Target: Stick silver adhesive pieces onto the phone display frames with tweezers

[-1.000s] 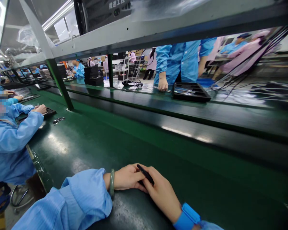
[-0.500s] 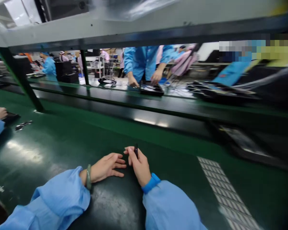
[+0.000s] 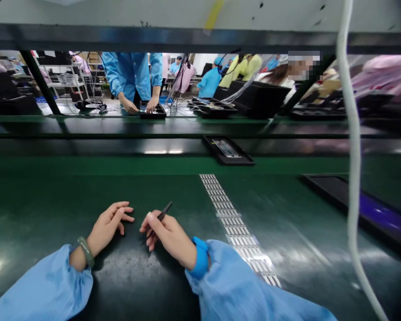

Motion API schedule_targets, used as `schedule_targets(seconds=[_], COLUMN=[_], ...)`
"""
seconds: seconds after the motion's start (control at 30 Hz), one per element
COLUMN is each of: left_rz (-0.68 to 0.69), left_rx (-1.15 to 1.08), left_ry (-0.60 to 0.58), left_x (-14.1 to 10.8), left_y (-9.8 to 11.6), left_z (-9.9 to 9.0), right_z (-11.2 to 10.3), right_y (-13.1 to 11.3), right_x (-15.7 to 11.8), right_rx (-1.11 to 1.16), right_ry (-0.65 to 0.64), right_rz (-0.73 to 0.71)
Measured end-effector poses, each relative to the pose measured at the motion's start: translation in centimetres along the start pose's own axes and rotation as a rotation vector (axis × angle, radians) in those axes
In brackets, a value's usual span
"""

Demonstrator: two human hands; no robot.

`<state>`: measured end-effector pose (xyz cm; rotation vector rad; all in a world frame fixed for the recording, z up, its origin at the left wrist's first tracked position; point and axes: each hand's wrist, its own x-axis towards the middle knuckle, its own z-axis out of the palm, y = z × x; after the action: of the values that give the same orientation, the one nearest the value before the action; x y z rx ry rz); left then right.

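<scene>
The left hand (image 3: 107, 225) is resting with its fingers loosely curled and parted, while the right hand (image 3: 167, 238) is lying just beside it, thumb and fingers pinching together. The left wrist (image 3: 78, 258) and right wrist (image 3: 195, 258) are angling inward.

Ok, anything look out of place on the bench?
A strip of silver labels lies loose and slanted across the mat, beside the right hand, and a white cable dangles above it; both look stray.
</scene>
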<state>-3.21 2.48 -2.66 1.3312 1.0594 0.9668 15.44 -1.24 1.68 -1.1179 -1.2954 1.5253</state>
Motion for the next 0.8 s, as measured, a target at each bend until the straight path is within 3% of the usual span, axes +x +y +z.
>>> schedule_targets(seconds=[0.1,0.2,0.3,0.37,0.43,0.53,0.63,0.7,0.8], left_rz=[0.134,0.286,0.45,0.552,0.638,0.74,0.805,0.833,0.862], left_rx=[0.184,0.315,0.396,0.44,0.481,0.533,0.577,0.608,0.649], left_ry=[0.02,0.006,-0.027,-0.093,-0.198,-0.369,-0.516,-0.588,-0.659], left_x=[-0.2,-0.5,-0.6,-0.6,-0.5,-0.5,-0.7,-0.8,-0.9], left_y=[-0.2,-0.1,0.1,0.3,0.5,0.6,0.5,0.3,-0.1], left_z=[0.7,1.6,3.3,5.0,7.3,11.5,15.9,18.4,21.4], right_z=[-2.3,-5.4,-9.2,-11.7,-14.0,-16.4,-17.3,-17.3,-17.1], right_y=[-1.5,-2.6,-2.4,-1.4,0.0,2.1,3.5,4.0,4.5], right_x=[-3.8,-7.4,-10.5,-12.4,-14.0,-15.9,-17.2,-17.8,-18.5], right_rx=[-0.01,-0.161,-0.414,-0.511,-0.629,-0.852,-0.872,-0.782,-0.566], right_ry=[-0.021,0.118,0.476,0.769,0.962,1.006,0.982,1.012,1.091], right_rz=[0.087,0.035,-0.103,-0.083,0.023,0.163,0.231,0.211,0.06])
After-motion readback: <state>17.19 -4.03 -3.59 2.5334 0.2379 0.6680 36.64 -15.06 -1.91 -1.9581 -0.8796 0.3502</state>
